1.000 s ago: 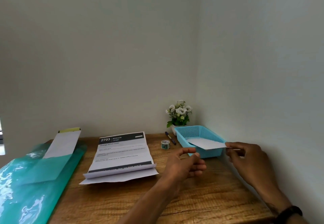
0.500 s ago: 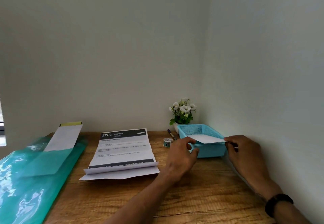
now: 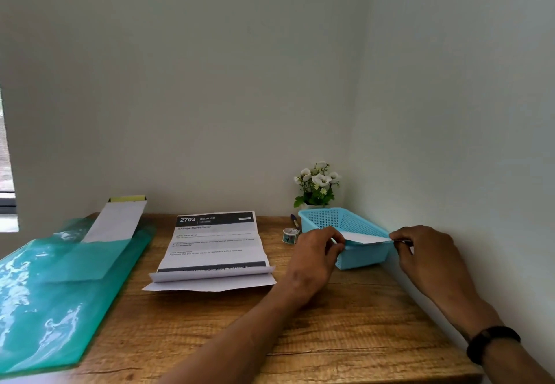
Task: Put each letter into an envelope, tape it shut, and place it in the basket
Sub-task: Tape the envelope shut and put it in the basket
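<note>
Over basket (image 3: 327,218) — envelope (image 3: 365,237) lies crosswise (both hands (image 3: 315,251) pinching).

The envelope (image 3: 365,237) shows only as a thin white sliver over the blue basket (image 3: 357,256); its ends vanish behind the fingers of the left hand (image 3: 318,251) at 9 o'clock and the right hand (image 3: 426,251) at 3 o'clock, so its flap cannot be seen. Whether it touches the basket rim cannot be told. The printed sheet (image 3: 214,245) carries body text too small to read, and its near end is hidden by its own fold. The green folder (image 3: 60,287) is cut off by the left edge and blurred. The pen (image 3: 295,221) at 12 o'clock from the tape roll (image 3: 290,236) is partly hidden by the basket.
</note>
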A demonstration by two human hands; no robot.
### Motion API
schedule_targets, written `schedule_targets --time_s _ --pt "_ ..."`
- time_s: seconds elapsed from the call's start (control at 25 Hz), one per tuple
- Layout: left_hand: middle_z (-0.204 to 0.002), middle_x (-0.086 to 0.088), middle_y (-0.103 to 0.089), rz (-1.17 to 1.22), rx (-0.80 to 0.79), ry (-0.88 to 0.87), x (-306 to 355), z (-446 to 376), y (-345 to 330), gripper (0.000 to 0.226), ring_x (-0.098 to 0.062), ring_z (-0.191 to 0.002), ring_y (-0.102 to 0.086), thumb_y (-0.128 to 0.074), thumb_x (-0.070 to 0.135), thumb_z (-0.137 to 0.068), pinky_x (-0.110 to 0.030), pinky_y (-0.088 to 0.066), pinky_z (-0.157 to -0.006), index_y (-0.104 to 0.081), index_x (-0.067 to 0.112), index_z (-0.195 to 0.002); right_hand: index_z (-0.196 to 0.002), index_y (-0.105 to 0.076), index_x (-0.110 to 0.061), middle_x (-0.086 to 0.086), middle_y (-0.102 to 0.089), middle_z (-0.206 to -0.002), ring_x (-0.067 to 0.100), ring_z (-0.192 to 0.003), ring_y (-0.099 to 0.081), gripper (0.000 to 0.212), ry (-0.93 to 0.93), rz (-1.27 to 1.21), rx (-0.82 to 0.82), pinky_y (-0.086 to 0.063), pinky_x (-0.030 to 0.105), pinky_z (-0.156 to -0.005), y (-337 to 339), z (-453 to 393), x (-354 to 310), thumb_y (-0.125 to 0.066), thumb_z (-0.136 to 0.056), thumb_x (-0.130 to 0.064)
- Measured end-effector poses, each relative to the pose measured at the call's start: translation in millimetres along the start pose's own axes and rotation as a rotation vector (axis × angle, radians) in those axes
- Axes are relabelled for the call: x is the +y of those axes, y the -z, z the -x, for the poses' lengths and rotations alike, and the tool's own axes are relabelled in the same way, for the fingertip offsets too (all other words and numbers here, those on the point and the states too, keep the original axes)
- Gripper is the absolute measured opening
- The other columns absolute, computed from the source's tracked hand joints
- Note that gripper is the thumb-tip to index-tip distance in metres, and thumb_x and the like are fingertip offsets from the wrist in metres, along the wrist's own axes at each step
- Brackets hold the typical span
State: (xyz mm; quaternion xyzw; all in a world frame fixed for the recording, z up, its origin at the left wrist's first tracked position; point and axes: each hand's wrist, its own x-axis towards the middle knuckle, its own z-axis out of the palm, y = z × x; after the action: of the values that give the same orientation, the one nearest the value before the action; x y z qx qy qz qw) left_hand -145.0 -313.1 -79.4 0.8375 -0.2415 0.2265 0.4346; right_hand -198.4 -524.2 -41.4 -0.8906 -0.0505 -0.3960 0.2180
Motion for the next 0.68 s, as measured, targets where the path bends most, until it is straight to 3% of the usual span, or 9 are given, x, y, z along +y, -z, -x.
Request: schedule_targets --time_s 0.08,0.24,0.44,0.68 --pt "-0.127 0.002 -0.065 -0.026 -0.009 0.013 2 2 0 0.019 -0.010 -0.104 -0.066 -0.072 0.028 -0.096 -0.027 -0.062 -0.091 -0.064 0.033 -0.112 -0.108 -0.082 -0.011 0.014 -0.079 -0.109 0.034 -0.091 -0.074 0.020 -0.009 0.040 -0.051 -0.062 0.045 -0.079 2 -1 -3 -0.073 -0.090 -0.007" --pt "-0.140 0.005 -0.044 -0.007 -0.020 0.060 8 6 -2 0.024 -0.023 -0.123 -0.061 -0.074 0.025 -0.094 -0.031 -0.063 -0.091 -0.058 0.039 -0.105 -0.106 -0.082 -0.008 0.016 -0.079 -0.107 0.038 -0.091 -0.074 0.020 -0.008 0.058 -0.038 -0.062 0.049 -0.078 9 -1 -10 -0.071 -0.090 -0.003" --pt "-0.138 0.006 -0.049 0.006 -0.039 -0.012 9 10 2 0.016 -0.019 -0.118 -0.063 -0.072 0.023 -0.096 -0.027 -0.062 -0.092 -0.061 0.029 -0.104 -0.107 -0.082 -0.011 0.015 -0.079 -0.104 0.037 -0.091 -0.072 0.024 0.017 0.182 -0.007 -0.061 0.044 -0.072 19 11 -13 -0.072 -0.087 -0.004" --pt "-0.142 0.004 -0.048 0.020 -0.027 -0.020 9 17 1 0.019 -0.015 -0.114 -0.063 -0.073 0.022 -0.095 -0.026 -0.062 -0.089 -0.062 0.028 -0.110 -0.128 -0.074 -0.020 0.008 -0.071 -0.122 0.032 -0.113 -0.060 0.034 -0.076 0.329 -0.195 -0.056 0.039 -0.087 20 18 -16 -0.068 -0.094 -0.021"
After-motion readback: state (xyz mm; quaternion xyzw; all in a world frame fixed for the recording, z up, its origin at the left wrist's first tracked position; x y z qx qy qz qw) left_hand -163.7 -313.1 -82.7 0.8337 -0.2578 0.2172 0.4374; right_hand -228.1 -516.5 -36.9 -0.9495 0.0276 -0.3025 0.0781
